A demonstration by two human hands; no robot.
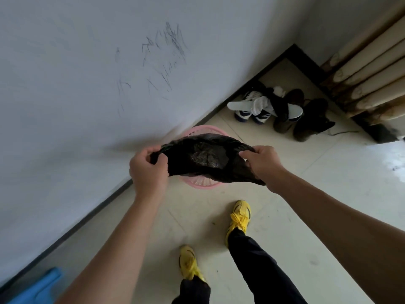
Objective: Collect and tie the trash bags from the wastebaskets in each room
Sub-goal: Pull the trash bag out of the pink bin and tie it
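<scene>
Beside the scribbled wall (87, 73), a black trash bag (206, 159) is held stretched above a pink wastebasket (198, 183), whose slotted rim shows behind and below it. Its left edge is pinched in the curled fingers of the left hand (146, 170); the right edge is gripped by the right hand (263, 163). The film is judged thin, soft and light, liable to tear if pulled hard, so it is best taken by the gathered rim for knotting. Crumpled contents are dimly seen inside the bag; what they are cannot be told. Whether anything is left in the wastebasket is hidden.
</scene>
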